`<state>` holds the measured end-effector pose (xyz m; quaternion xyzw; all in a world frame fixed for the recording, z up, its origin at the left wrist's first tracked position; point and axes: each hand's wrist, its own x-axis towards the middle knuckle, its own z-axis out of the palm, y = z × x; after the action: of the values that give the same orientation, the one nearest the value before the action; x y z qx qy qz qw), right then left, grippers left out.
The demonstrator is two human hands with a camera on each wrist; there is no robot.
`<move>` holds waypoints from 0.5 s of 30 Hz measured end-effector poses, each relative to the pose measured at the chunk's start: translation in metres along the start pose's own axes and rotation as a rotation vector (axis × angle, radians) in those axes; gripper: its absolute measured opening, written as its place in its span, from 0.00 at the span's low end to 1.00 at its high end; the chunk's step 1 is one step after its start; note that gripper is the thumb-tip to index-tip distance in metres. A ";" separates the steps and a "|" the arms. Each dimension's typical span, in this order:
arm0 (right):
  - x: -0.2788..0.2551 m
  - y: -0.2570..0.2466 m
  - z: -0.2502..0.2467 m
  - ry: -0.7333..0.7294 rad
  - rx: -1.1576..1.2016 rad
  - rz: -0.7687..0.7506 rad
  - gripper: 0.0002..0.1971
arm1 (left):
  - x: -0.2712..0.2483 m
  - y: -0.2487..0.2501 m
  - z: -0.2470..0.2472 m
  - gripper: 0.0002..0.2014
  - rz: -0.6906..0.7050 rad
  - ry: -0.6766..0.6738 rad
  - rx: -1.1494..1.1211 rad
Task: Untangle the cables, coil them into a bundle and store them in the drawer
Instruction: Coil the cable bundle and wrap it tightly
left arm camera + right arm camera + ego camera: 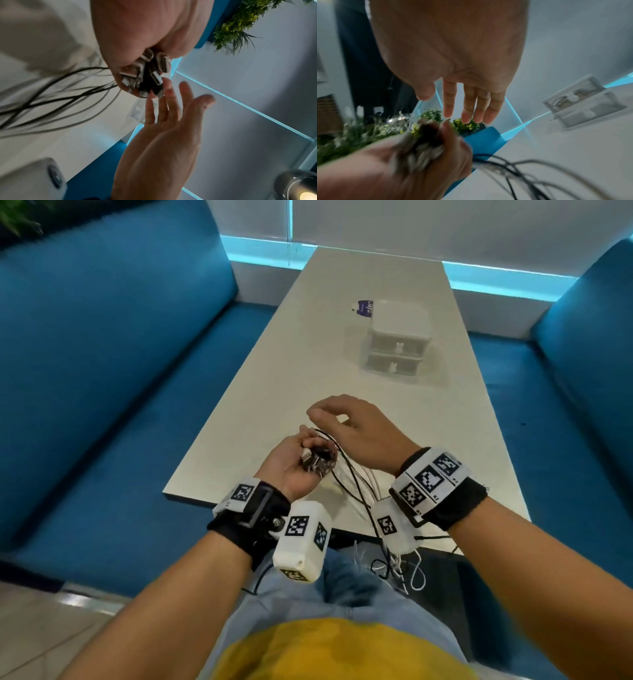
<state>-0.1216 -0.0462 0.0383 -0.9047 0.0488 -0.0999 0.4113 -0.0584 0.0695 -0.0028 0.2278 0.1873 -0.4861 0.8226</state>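
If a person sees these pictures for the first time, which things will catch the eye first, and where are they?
First, the left hand above the near edge of the white table, gripping a cluster of cable plugs, with black and white cables trailing toward the lap. The right hand hovers just beside it, fingers loose, holding nothing. Farther along the table stands a small white drawer unit, both drawers closed.
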 end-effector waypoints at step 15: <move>-0.009 0.015 0.043 0.272 0.075 -0.016 0.27 | -0.004 -0.022 0.009 0.11 -0.048 -0.077 -0.020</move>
<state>-0.1210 -0.0233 -0.0019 -0.8672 0.0931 -0.2264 0.4337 -0.0792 0.0584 0.0026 0.1960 0.1660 -0.5123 0.8195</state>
